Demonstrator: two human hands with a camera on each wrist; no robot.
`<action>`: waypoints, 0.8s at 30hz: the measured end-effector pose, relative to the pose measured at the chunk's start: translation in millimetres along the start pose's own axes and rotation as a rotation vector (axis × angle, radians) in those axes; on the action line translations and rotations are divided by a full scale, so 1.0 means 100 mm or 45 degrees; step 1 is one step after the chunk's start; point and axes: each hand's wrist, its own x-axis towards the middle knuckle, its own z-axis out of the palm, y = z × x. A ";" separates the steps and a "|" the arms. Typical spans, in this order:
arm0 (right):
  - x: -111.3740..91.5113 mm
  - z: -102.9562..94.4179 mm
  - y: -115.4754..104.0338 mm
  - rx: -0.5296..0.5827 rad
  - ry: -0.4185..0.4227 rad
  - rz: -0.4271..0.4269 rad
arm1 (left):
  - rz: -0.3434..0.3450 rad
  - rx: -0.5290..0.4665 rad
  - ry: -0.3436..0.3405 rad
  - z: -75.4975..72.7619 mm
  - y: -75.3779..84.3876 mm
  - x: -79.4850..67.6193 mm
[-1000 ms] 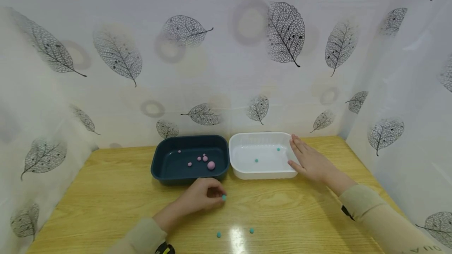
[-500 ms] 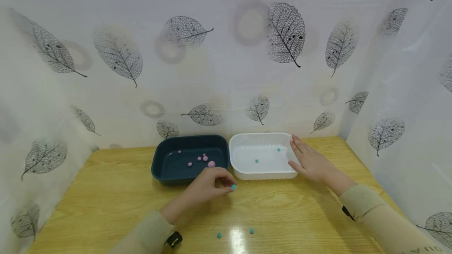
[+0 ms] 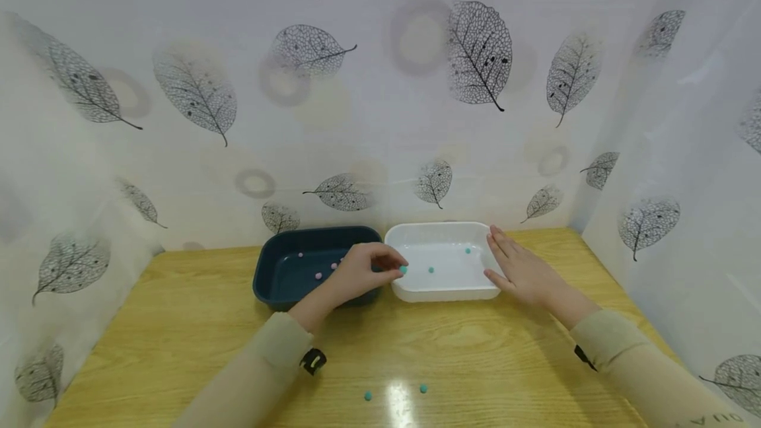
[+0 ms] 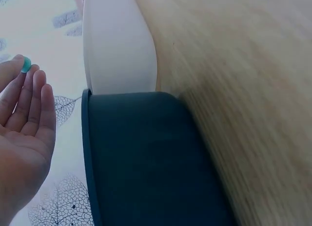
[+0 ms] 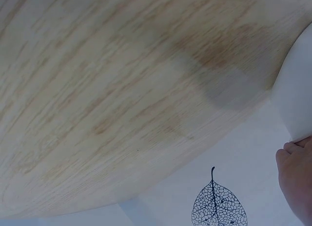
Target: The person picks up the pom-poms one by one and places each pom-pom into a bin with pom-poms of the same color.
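My left hand (image 3: 361, 274) pinches a small teal ball (image 3: 403, 270) between thumb and fingertip, above where the two trays meet; the left wrist view shows the same teal ball (image 4: 26, 65) at the fingertips. Behind and under that hand lies the dark blue tray (image 3: 279, 292), with several pink balls (image 3: 318, 276) in it, some hidden by the hand. Two teal balls (image 3: 431, 270) lie inside the white tray (image 3: 446, 295). With straight fingers my right hand (image 3: 523, 273) rests against that tray's right end; in the right wrist view only part of the hand (image 5: 297, 175) shows.
Two more teal balls (image 3: 423, 388) lie on the wooden table (image 3: 178, 349) near its front. A leaf-patterned curtain (image 3: 380, 117) rises behind the trays and along both sides.
My left hand has moved up and to the right with the teal ball, from in front of the dark tray to the white tray's left rim. The right hand stays put.
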 end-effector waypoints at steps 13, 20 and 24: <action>0.00 -0.03 -0.02 0.015 -0.009 0.006 | -0.128 0.067 0.035 -0.03 -0.19 0.32; 0.00 -0.03 -0.03 0.021 -0.011 0.010 | -0.182 0.058 0.057 0.03 -0.27 0.44; -0.01 -0.02 -0.02 0.025 -0.012 0.012 | -0.203 0.049 0.068 0.08 -0.30 0.51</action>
